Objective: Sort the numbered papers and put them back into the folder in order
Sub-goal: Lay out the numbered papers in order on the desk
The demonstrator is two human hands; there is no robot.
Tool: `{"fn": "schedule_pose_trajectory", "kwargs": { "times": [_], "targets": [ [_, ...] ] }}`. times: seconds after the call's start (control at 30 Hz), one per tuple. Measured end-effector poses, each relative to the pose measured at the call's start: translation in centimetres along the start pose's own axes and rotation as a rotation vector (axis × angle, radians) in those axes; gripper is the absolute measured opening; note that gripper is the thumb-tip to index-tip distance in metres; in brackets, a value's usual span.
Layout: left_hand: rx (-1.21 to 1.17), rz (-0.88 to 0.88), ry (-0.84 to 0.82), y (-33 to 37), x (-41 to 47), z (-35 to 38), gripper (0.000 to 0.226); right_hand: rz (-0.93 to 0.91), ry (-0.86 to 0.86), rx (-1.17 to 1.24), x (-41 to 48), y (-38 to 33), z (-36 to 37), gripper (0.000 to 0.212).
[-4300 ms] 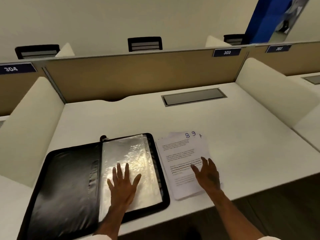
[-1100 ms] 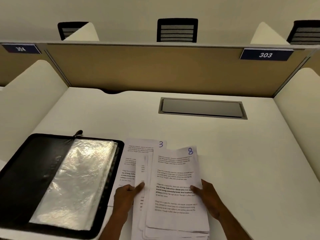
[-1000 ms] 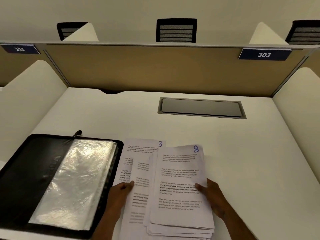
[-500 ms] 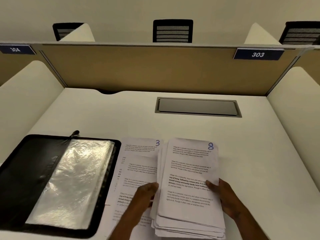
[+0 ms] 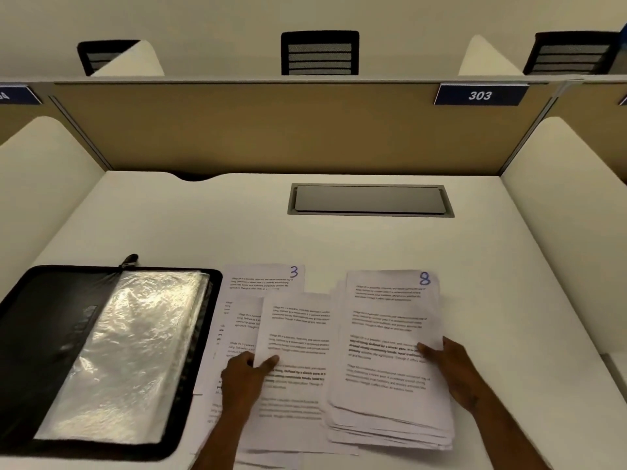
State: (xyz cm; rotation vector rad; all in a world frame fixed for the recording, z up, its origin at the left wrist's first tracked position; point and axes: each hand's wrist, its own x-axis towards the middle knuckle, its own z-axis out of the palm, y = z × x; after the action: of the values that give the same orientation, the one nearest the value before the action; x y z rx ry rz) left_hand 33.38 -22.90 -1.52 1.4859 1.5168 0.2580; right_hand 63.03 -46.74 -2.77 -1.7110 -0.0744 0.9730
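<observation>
Sorting seems barely begun to me: left hand (image 5: 242,371) pinches a white printed sheet (image 5: 295,347), right hand (image 5: 454,371) grips the white paper stack (image 5: 386,327), black zip folder (image 5: 44,334) unfilled.

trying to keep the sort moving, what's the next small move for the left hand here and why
Probably slide the sheet pinched by the left hand leftward, clear of the stack topped by sheet 8 that the right hand holds. Its upper right corner, where sheet 3 carries its number, is hidden under that stack.
</observation>
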Motion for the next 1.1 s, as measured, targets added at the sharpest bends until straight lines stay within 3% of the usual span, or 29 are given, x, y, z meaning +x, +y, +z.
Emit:
{"fn": "schedule_pose_trajectory", "kwargs": {
  "times": [0.07, 0.27, 0.53, 0.6, 0.67, 0.73, 0.83, 0.93, 1.1],
  "targets": [
    [0.050, 0.006, 0.001, -0.3, 0.4, -0.5, 0.036, 0.002, 0.024, -0.092, 0.8, -0.7, -2.4, 0.047],
    [0.059, 0.018, 0.051, -0.1, 0.1, -0.2, 0.052, 0.038, 0.193, -0.385, 3.0, -1.2, -5.7, 0.041],
    [0.063, 0.011, 0.076, 0.0, -0.5, 0.3, 0.062, 0.029, 0.459, -0.581, 1.2, -1.7, -4.4, 0.063],
    [0.067, 0.015, 0.078, 0.0, -0.6, 0.4, 0.064, -0.057, 0.587, -0.781, 0.3, -1.3, -3.0, 0.066],
    [0.068, 0.014, 0.076, 0.1, -0.8, 0.5, 0.065, -0.285, 0.642, -0.874, -0.9, -0.1, -0.6, 0.063],
    [0.055, 0.006, 0.061, 0.0, -0.7, 0.5, 0.064, -0.500, 0.533, -0.921, -2.6, 1.6, 2.9, 0.057],
    [0.025, -0.014, 0.024, -0.1, -0.6, 0.4, 0.053, -0.603, 0.257, -1.086, -5.0, 4.2, 8.0, 0.056],
    [0.019, 0.017, -0.009, 0.0, -0.7, 0.2, 0.029, -0.716, 0.014, -1.305, -6.0, 6.3, 11.3, 0.063],
    [0.042, 0.063, -0.059, -0.5, -1.1, 0.0, 0.018, -0.642, -0.062, -1.443, -5.8, 8.6, 12.6, 0.071]
  ]
}}
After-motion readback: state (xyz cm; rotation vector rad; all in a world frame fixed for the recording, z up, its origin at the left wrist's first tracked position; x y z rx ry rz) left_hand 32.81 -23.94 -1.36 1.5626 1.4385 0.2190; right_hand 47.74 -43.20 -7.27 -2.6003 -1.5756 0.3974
